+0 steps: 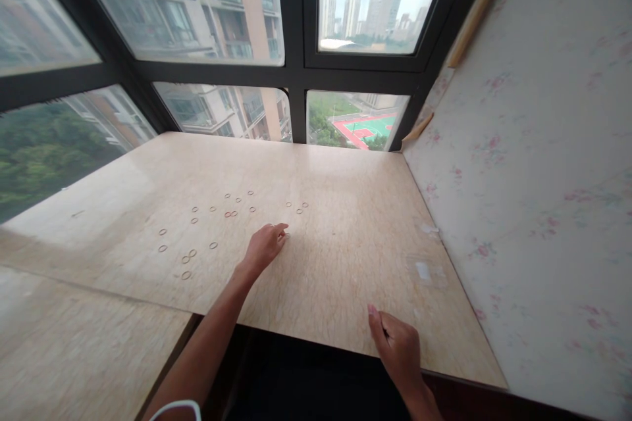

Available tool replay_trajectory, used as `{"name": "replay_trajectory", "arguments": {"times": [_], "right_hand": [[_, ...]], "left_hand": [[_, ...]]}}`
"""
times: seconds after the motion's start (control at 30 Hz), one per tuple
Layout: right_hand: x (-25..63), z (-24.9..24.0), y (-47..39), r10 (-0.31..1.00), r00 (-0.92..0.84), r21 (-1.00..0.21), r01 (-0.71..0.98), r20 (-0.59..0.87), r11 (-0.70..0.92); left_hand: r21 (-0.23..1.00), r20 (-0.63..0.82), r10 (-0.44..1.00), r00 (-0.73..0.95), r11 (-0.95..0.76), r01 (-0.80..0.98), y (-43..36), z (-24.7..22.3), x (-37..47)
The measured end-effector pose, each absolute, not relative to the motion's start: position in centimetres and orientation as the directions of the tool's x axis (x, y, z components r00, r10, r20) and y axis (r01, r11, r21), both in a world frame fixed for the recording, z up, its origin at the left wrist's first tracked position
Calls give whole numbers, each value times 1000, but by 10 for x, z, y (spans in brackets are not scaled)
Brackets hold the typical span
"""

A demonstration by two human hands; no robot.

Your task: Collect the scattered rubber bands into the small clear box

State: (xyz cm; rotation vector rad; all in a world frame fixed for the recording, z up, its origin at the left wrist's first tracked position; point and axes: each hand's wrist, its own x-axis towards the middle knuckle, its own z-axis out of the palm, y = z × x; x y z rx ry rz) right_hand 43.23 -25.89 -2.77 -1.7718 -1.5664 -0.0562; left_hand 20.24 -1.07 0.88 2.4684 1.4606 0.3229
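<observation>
Several small thin rings lie scattered over the left and middle of the pale marble-patterned surface (345, 263). One of them, a red ring (228, 215), touches a tan one. My left hand (265, 247) reaches out over the middle, fingers bent together near a ring (288, 235) at its fingertips; whether it grips anything is too small to tell. Just beyond it lie a few more rings (299, 212). Near the front edge on the right, my right hand (399, 342) is curled into a fist with the thumb on top, and what it may hold is hidden.
Dark-framed windows (295, 72) border the far and left sides. A flowered wall (533, 164) rises on the right. Clear tape with a white patch (423, 270) is stuck near it. The surface's front edge runs below my hands.
</observation>
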Motion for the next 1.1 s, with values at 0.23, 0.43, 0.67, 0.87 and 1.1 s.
{"name": "replay_trajectory", "arguments": {"times": [0.23, 0.43, 0.67, 0.87, 1.1], "right_hand": [[433, -28, -259, 841, 256, -519, 854, 477, 34], [433, -30, -260, 844, 258, -520, 854, 471, 30], [433, -29, -260, 837, 257, -519, 854, 483, 37], [434, -31, -260, 842, 253, -520, 853, 477, 38], [434, -31, -260, 837, 251, -526, 849, 485, 50]], "left_hand": [[206, 73, 839, 540, -542, 814, -14, 7, 202], [193, 76, 807, 586, -588, 786, -10, 4, 201], [230, 139, 821, 554, -571, 788, -10, 5, 202], [745, 262, 910, 320, -402, 532, -25, 9, 214], [966, -81, 964, 255, 139, -219, -44, 30, 250]]}}
